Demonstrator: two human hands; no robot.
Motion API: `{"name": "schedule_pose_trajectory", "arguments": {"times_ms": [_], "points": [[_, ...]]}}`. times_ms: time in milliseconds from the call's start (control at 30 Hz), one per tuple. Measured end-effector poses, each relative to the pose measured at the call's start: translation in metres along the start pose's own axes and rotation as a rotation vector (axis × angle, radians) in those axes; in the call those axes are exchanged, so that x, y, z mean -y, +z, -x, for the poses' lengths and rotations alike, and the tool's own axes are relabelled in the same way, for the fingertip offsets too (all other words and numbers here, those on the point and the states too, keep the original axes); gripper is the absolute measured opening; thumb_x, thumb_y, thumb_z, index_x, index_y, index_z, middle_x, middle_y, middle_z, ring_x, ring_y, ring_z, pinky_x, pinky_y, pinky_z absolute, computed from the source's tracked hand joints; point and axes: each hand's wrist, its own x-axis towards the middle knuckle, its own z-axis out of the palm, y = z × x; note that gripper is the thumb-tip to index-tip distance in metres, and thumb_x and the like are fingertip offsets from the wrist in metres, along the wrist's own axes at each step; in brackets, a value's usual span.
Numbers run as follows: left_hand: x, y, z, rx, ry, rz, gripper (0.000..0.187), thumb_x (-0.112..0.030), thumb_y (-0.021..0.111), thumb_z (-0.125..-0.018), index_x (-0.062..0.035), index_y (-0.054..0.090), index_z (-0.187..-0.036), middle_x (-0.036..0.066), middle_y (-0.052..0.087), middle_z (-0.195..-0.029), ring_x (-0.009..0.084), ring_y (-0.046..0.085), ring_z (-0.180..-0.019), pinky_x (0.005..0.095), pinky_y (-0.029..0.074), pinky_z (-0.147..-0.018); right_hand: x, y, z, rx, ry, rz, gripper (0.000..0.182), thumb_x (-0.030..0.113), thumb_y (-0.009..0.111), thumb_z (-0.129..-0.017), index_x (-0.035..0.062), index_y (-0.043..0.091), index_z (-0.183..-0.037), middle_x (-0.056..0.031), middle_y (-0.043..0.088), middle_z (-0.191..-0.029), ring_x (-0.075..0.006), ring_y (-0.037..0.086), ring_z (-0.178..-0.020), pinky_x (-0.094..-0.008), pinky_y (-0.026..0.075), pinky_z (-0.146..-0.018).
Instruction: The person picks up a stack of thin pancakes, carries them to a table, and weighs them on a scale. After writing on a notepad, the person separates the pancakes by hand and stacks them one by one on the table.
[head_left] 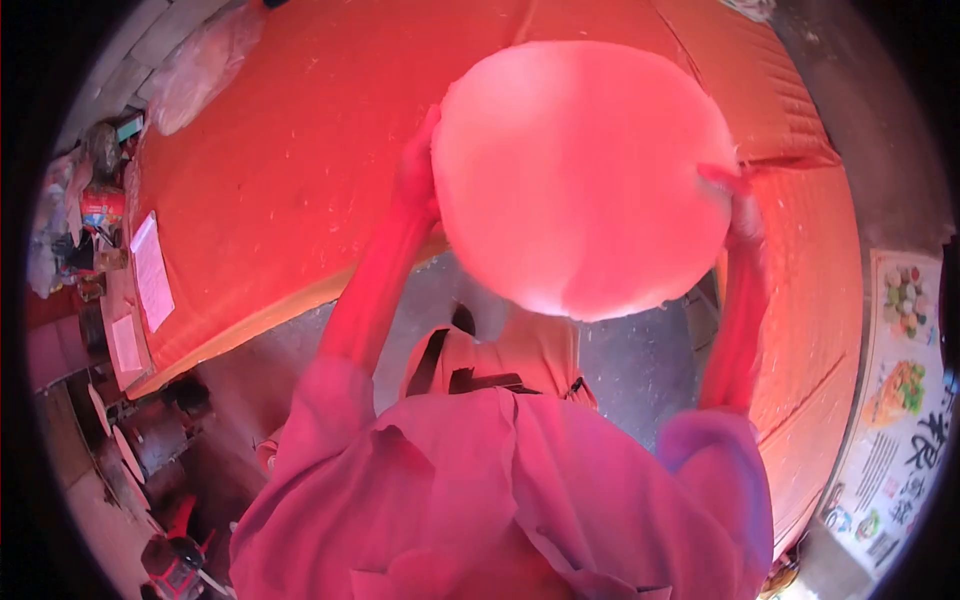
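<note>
A large, round, pale pad point(585, 180), tinted pink by the light, is held up in front of me between both hands. Its edge is slightly fuzzy and its face looks smooth. My left hand point(422, 170) grips the left edge, with most of its fingers hidden behind the pad. On the right edge, my right hand point(738, 205) is closed too, its thumb lying over the front face. Behind and below the pad spreads a big orange-red covered work surface point(300, 190), which continues down my right side.
A clear plastic bag point(205, 70) lies at the far left corner. Papers point(152, 272) rest on the left edge, beside a cluttered shelf of small goods. A machine point(160, 430) stands low on the left. At right is a printed food poster point(890, 410).
</note>
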Motion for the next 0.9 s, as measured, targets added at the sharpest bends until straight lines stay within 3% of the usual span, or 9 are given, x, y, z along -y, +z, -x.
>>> {"name": "schedule_pose_trajectory", "arguments": {"times_ms": [200,267,300,400,500,600,733,833,900], "points": [[-0.015,0.000,-0.095,-0.147,0.017,-0.151,0.041,-0.040,0.041,-0.098,-0.0058,0.058,-0.114,0.009,0.064,-0.108,0.0201,0.061,-0.091,0.0349,0.048,-0.083,0.042,-0.053,-0.155,0.123,0.114,0.074,0.045,0.026,0.063,-0.081,0.0018,0.058,-0.119,-0.0091,0.062,-0.109,-0.0206,0.060,-0.099,-0.0338,0.049,-0.085],[-0.022,-0.067,-0.117,-0.277,-0.054,-0.408,0.040,-0.039,0.044,-0.097,-0.0042,0.060,-0.106,0.008,0.066,-0.097,0.0182,0.062,-0.086,0.0308,0.048,-0.080,0.031,-0.052,-0.170,-0.279,-0.472,0.724,0.051,0.032,0.072,-0.077,-0.0014,0.060,-0.113,-0.0092,0.065,-0.097,-0.0238,0.062,-0.091,-0.0327,0.048,-0.081],[-0.029,-0.083,-0.101,-0.319,-0.037,-0.473,0.039,-0.039,0.045,-0.097,-0.0039,0.061,-0.105,0.007,0.066,-0.095,0.0176,0.061,-0.085,0.0300,0.047,-0.080,0.046,-0.029,-0.175,-0.379,-0.438,1.084,0.053,0.032,0.074,-0.077,-0.0012,0.059,-0.116,-0.0116,0.066,-0.102,-0.0267,0.062,-0.093,-0.0341,0.048,-0.082],[-0.017,-0.122,-0.024,-0.308,0.203,-0.588,0.036,-0.036,0.048,-0.096,-0.0031,0.061,-0.102,0.006,0.065,-0.090,0.0159,0.061,-0.083,0.0276,0.047,-0.078,0.008,0.045,-0.184,-0.304,-0.820,0.860,0.047,0.026,0.073,-0.079,-0.0005,0.059,-0.114,-0.0149,0.065,-0.102,-0.0263,0.062,-0.093,-0.0356,0.047,-0.084],[0.009,-0.146,0.052,-0.385,0.356,-0.650,0.033,-0.034,0.050,-0.095,-0.0023,0.062,-0.099,0.005,0.064,-0.084,0.0143,0.061,-0.080,0.0251,0.047,-0.075,-0.113,0.097,-0.208,0.042,-1.080,0.792,0.041,0.022,0.071,-0.080,0.0011,0.059,-0.113,-0.0152,0.064,-0.102,-0.0253,0.060,-0.095,-0.0361,0.046,-0.086],[0.030,-0.128,0.123,-0.854,0.319,-0.447,0.022,-0.024,0.057,-0.092,-0.0024,0.061,-0.095,0.001,0.059,-0.078,0.0094,0.059,-0.075,0.0219,0.047,-0.068,-0.089,0.254,-0.127,0.448,-0.760,1.230,0.050,0.027,0.074,-0.073,0.0021,0.057,-0.114,-0.0215,0.055,-0.117,-0.0348,0.050,-0.113,-0.0429,0.041,-0.094],[0.060,-0.175,0.224,-1.012,0.386,-0.419,0.022,-0.026,0.061,-0.089,-0.0057,0.061,-0.098,0.005,0.063,-0.089,0.0126,0.062,-0.083,0.0280,0.050,-0.075,-0.135,0.336,-0.103,0.512,-1.281,1.405,0.055,0.034,0.071,-0.074,0.0019,0.055,-0.116,-0.0224,0.052,-0.120,-0.0432,0.048,-0.109,-0.0532,0.039,-0.092],[0.060,-0.188,0.290,-1.082,0.465,-0.361,0.023,-0.026,0.062,-0.089,-0.0054,0.061,-0.099,0.005,0.064,-0.089,0.0132,0.062,-0.082,0.0274,0.051,-0.075,-0.144,0.386,-0.065,0.670,-0.944,1.534,0.062,0.040,0.066,-0.077,0.0025,0.051,-0.123,-0.0265,0.048,-0.125,-0.0478,0.043,-0.117,-0.0564,0.035,-0.097],[0.043,-0.198,0.326,-1.113,0.466,-0.297,0.023,-0.025,0.062,-0.089,-0.0052,0.061,-0.100,0.006,0.064,-0.089,0.0134,0.062,-0.082,0.0273,0.051,-0.075,-0.181,0.391,-0.065,0.591,-1.114,1.579,0.064,0.041,0.067,-0.077,0.0031,0.049,-0.126,-0.0292,0.050,-0.119,-0.0479,0.044,-0.116,-0.0549,0.038,-0.095]]}}
